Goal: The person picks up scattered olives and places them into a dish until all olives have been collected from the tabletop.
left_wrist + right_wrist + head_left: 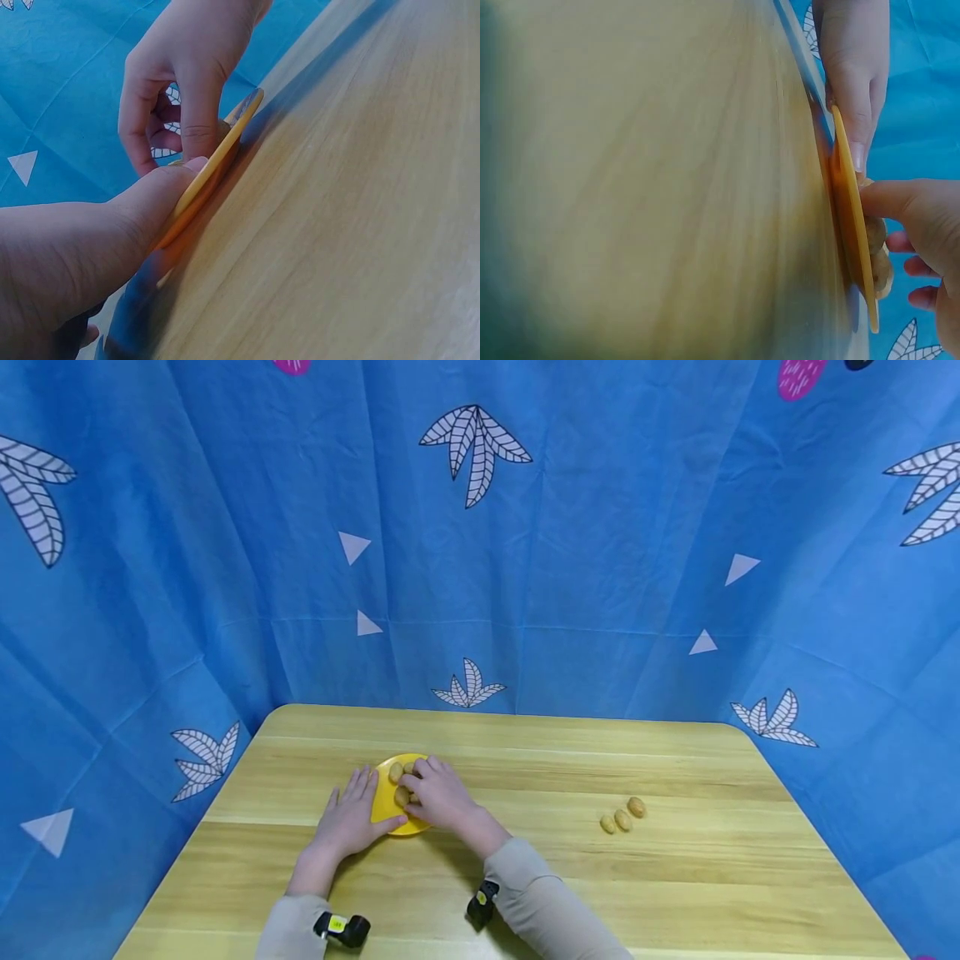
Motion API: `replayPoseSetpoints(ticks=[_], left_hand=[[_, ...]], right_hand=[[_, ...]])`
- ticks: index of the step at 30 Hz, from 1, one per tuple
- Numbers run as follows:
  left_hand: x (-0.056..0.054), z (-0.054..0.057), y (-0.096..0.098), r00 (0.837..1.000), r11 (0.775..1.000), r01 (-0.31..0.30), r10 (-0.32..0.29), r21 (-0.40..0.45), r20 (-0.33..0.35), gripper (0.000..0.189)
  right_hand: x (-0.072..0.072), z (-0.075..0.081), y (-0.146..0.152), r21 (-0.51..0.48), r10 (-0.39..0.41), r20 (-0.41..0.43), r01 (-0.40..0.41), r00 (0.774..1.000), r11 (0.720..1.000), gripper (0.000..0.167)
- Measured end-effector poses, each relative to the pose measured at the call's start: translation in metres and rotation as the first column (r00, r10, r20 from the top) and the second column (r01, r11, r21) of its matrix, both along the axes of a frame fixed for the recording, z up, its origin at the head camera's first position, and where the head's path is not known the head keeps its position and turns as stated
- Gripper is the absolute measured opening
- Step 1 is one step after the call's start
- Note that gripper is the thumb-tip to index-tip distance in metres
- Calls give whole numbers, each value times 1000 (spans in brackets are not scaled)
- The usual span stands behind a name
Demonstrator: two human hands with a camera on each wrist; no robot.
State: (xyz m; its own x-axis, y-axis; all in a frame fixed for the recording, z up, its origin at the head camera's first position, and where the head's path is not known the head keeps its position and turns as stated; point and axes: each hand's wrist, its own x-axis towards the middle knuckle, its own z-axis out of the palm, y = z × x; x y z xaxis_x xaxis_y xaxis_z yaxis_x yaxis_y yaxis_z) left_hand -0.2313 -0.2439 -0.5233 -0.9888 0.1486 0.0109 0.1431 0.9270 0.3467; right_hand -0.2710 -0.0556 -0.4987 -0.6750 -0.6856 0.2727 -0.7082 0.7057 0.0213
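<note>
A yellow plate [384,806] lies on the table, left of the middle. On it sit several tan, oval walnuts [882,271], partly covered by my right hand [444,795]. That hand reaches down over the plate, thumb and fingers curled round a walnut whose edge just shows between them in the left wrist view. My left hand [349,822] rests at the plate's left side with straight, spread fingers. Its thumb [161,191] lies across the near rim, pressing on the plate.
Three more walnuts [623,820] lie in a short slanting row on the right part of the wooden table [540,760]. A blue patterned curtain [585,568] hangs behind and beside the table. Each sleeve carries a small black wrist camera [342,929].
</note>
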Motion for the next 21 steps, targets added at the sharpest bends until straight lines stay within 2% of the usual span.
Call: replayPoseSetpoints(ticks=[11, 21], left_hand=[[-1, -1, 0, 1000, 1000, -6, 6, -1, 5, 105], [-1, 2, 2, 1000, 1000, -11, 11, -6, 1, 104]], right_hand=[[-1, -2, 0, 11, -27, -11, 27, 1000, 1000, 36], [-1, -2, 3, -2, -11, -22, 11, 1000, 1000, 36]])
